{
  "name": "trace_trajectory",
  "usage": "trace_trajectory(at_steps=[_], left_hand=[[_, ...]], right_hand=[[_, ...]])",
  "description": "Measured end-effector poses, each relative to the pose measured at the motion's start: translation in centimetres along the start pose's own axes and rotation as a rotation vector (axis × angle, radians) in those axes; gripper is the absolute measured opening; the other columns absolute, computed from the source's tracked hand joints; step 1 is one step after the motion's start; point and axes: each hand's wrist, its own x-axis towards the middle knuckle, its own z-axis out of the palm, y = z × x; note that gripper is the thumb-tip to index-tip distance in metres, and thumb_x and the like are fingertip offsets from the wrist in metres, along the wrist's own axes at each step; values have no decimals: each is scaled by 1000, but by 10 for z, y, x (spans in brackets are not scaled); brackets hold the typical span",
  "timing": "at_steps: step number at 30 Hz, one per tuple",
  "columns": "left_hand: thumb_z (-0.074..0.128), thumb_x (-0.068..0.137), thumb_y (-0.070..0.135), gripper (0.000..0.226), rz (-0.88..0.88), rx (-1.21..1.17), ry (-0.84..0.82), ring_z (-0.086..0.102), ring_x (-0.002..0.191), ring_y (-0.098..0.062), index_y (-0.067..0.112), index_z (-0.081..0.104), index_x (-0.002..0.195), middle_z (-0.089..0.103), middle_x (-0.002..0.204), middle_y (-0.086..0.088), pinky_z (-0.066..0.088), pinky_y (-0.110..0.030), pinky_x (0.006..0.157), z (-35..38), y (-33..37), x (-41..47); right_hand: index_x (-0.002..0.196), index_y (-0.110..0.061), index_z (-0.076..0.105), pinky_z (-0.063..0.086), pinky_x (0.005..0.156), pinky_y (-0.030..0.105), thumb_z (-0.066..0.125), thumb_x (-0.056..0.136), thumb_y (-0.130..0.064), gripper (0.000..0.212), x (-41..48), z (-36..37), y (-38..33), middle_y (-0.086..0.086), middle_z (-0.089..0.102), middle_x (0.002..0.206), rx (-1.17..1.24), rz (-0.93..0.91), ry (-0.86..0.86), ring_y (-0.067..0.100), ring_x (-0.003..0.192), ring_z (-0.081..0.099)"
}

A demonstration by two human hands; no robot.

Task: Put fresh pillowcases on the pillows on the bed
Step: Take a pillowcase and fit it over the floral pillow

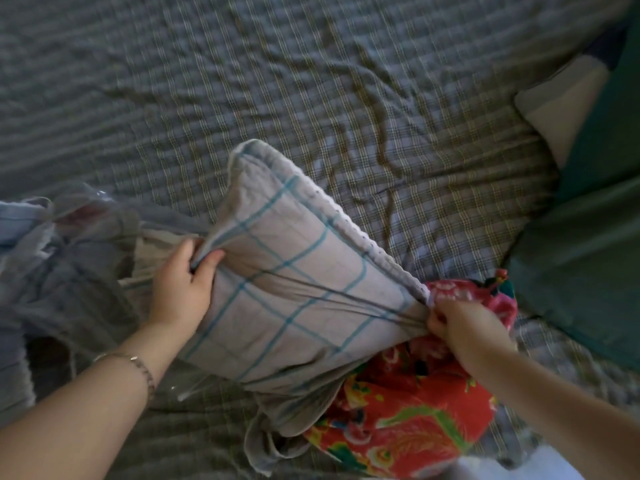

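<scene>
A pillow in a pale pillowcase (284,271) with blue-green check lines and a white lace edge lies tilted on the bed, one corner pointing up. My left hand (183,282) pinches the pillowcase fabric at its left edge. At the right corner my right hand (464,327) grips the bunched fabric, and taut creases run between the two hands. Under the pillow's lower right part lies a red floral cloth (408,417).
The bed carries a wrinkled grey plaid sheet (346,98). A heap of grey and blue fabric with clear plastic (62,265) sits at the left. A dark green cushion (588,265) and a pale pillow (561,109) lie at the right edge.
</scene>
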Motion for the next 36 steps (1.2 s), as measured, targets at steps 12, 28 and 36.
trace_trajectory(at_steps=[12, 28, 36], left_hand=[[75, 75, 27, 22, 292, 398, 0, 56, 79, -38, 8, 65, 81, 60, 84, -15, 46, -45, 66, 40, 42, -46], [66, 68, 58, 41, 361, 553, -412, 57, 79, -21, 20, 59, 84, 59, 81, 1, 47, -34, 60, 43, 40, -108], [67, 80, 19, 17, 516, 141, -164, 55, 64, -15, 11, 63, 65, 59, 65, 0, 45, -24, 58, 39, 27, -137]], right_hand=[[73, -15, 56, 30, 50, 27, 50, 85, -27, 19, 29, -15, -16, 2, 55, 71, 72, 37, 165, 25, 71, 53], [108, -17, 64, 31, 96, 39, 47, 91, -29, 27, 62, -2, -5, 9, 50, 124, -151, 114, 155, 29, 117, 42], [78, -19, 53, 35, 85, 35, 48, 87, -24, 11, 61, 4, -2, 12, 63, 102, -58, 71, 211, 30, 99, 57]])
